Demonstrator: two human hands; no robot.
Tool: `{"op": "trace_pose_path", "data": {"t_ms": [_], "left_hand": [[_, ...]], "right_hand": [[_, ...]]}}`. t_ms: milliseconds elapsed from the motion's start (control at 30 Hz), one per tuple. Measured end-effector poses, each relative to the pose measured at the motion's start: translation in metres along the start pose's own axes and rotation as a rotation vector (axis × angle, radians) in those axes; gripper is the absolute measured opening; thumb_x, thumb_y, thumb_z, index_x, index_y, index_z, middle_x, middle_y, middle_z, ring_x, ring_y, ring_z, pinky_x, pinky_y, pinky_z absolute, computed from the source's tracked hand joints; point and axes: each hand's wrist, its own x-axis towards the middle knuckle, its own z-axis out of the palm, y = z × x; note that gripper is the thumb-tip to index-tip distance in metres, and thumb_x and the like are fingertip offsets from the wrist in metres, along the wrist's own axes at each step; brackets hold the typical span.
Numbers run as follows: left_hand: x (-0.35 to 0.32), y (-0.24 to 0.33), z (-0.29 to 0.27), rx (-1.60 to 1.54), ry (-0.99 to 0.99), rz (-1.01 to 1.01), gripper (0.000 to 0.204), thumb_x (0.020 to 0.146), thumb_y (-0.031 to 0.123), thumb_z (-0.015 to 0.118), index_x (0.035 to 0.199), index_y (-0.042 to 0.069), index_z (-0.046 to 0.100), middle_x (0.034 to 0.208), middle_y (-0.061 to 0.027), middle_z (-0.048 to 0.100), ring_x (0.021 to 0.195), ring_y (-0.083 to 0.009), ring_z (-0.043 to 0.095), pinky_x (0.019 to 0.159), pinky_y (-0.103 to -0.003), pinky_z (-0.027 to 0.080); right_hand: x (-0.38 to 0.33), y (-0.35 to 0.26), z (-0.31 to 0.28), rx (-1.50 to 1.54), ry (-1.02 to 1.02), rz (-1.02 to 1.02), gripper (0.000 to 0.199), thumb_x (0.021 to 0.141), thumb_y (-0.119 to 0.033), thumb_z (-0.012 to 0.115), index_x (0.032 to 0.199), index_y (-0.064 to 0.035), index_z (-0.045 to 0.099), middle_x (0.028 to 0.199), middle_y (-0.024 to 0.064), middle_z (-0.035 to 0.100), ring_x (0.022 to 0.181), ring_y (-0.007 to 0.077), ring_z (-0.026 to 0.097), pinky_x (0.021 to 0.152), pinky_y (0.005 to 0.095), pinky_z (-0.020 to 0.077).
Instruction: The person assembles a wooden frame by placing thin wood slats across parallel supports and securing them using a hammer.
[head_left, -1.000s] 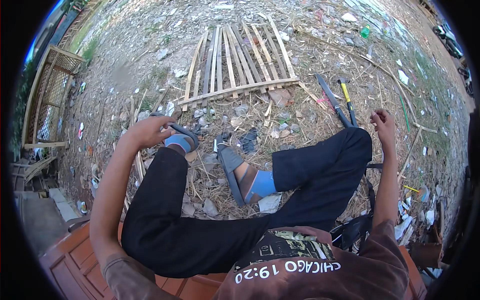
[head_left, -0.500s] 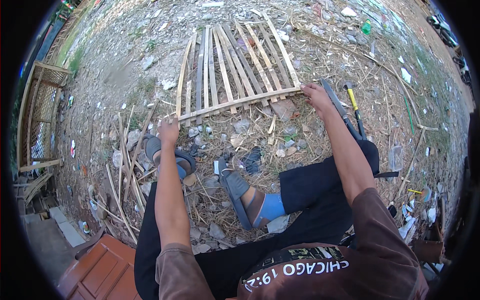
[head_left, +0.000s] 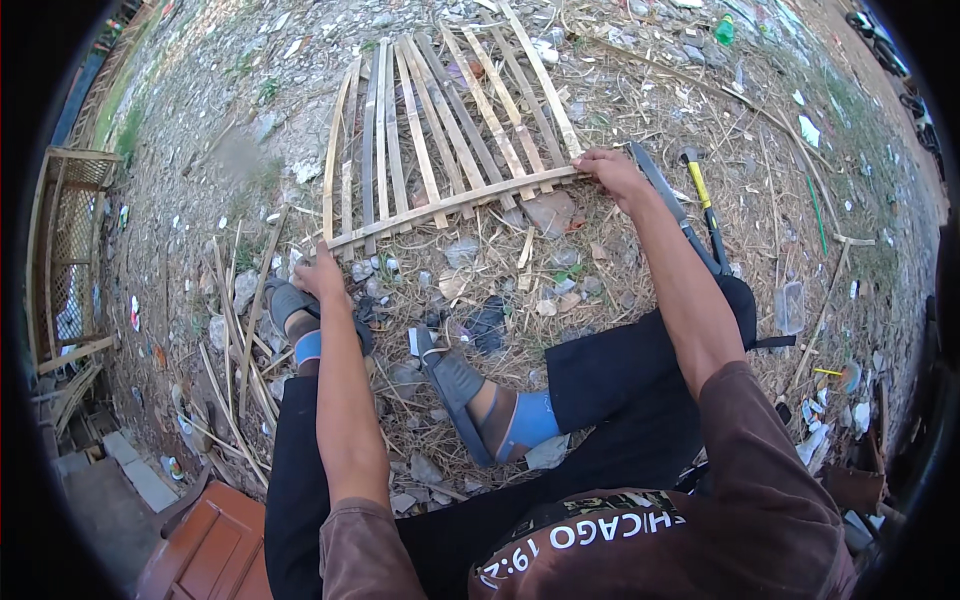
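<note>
Several long, thin wooden slats (head_left: 430, 130) lie fanned out on the ground ahead of me, their near ends along one crosswise wooden strip (head_left: 455, 203). My left hand (head_left: 320, 275) is at the strip's left end, its fingers closed and a fingertip on the wood. At the right end, my right hand (head_left: 612, 178) pinches the strip between thumb and fingers, beside the outermost slat. Most slat ends poke slightly past the strip on my side. How the slats are joined to it is too small to tell.
A machete-like blade (head_left: 657, 190) and a yellow-handled hammer (head_left: 700, 190) lie right of my right hand. Loose sticks (head_left: 235, 330) lie near my left foot. A lattice-panelled wooden frame (head_left: 75, 250) stands far left, a brown panelled piece (head_left: 215, 545) lower left. Stones and litter cover the ground.
The view has shifted a little, so the slats and strip sit farther left in it. Both hands stay at the strip's ends. My left foot has moved slightly.
</note>
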Motion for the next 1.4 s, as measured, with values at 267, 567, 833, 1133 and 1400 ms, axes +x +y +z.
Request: {"op": "trace_pose_path", "data": {"t_ms": [267, 567, 833, 1133, 1400], "left_hand": [[0.005, 0.036, -0.023, -0.769, -0.051, -0.573, 0.068, 0.087, 0.045, 0.069, 0.14, 0.007, 0.048, 0.119, -0.0131, 0.059, 0.1, -0.0307, 0.061, 0.07, -0.036, 0.043], [0.012, 0.034, -0.04, -0.855, -0.071, -0.592, 0.067, 0.085, 0.042, 0.07, 0.138, 0.009, 0.044, 0.127, -0.0135, 0.048, 0.093, -0.0264, 0.055, 0.066, -0.035, 0.042], [0.044, 0.019, -0.058, -0.913, -0.319, -0.618, 0.083, 0.088, 0.035, 0.071, 0.155, 0.011, 0.029, 0.137, -0.0141, 0.041, 0.088, -0.0184, 0.05, 0.069, -0.03, 0.041], [0.072, 0.009, -0.052, -0.539, -0.27, -0.554, 0.046, 0.086, 0.041, 0.079, 0.123, 0.02, 0.062, 0.09, 0.0004, 0.055, 0.059, -0.008, 0.044, 0.058, -0.026, 0.037], [0.092, -0.026, -0.063, -0.629, -0.245, -0.42, 0.031, 0.089, 0.024, 0.078, 0.114, 0.011, 0.066, 0.07, 0.0009, 0.052, 0.058, -0.0109, 0.045, 0.055, -0.028, 0.038]], "right_hand": [[-0.005, -0.004, -0.007, 0.06, -0.016, -0.022, 0.024, 0.092, -0.025, 0.075, 0.107, -0.0062, 0.073, 0.093, 0.0002, 0.068, 0.081, 0.0107, 0.054, 0.072, 0.0284, 0.0419], [0.004, 0.01, -0.01, 0.1, -0.047, -0.041, 0.023, 0.093, -0.022, 0.075, 0.106, -0.0025, 0.073, 0.091, 0.0019, 0.068, 0.081, 0.0116, 0.056, 0.073, 0.0283, 0.0446], [-0.006, 0.009, -0.013, 0.164, -0.033, -0.014, 0.02, 0.094, -0.019, 0.074, 0.102, -0.0009, 0.074, 0.086, 0.0016, 0.068, 0.075, 0.0106, 0.056, 0.07, 0.0263, 0.0443], [-0.026, 0.023, 0.02, 0.036, 0.01, -0.069, 0.016, 0.091, -0.02, 0.076, 0.093, -0.0034, 0.075, 0.082, 0.001, 0.067, 0.073, 0.01, 0.055, 0.07, 0.0287, 0.0441], [-0.045, 0.023, 0.029, 0.082, -0.028, -0.048, 0.018, 0.093, -0.02, 0.074, 0.091, -0.0016, 0.074, 0.077, 0.0017, 0.066, 0.07, 0.0109, 0.057, 0.066, 0.0293, 0.0454]]}}
